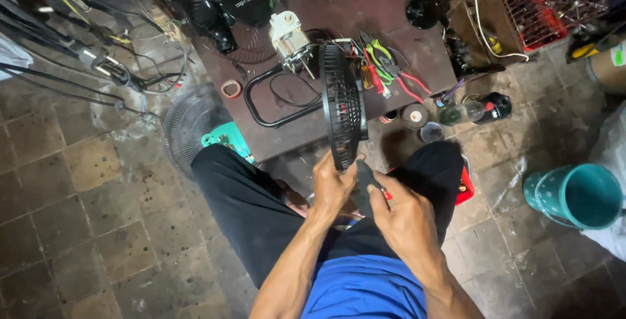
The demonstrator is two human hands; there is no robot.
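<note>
The black fan grille (pixel 342 105) stood on its edge, seen almost edge-on, with its long axis running away from the person, from the knees up over the dark table (pixel 404 6). Its near rim was at the left hand (pixel 332 185), which was closed on it with thumb and fingers. The right hand (pixel 404 218) was just beside, a little nearer to the body, and was pinched on a small dark piece (pixel 366 185) with a red end; what this piece was I could not tell. So the grille lay directly ahead of both hands, and the left hand was the nearer one. A white fan motor (pixel 289 40) and pliers (pixel 391 71) lay on the table behind the grille.
</note>
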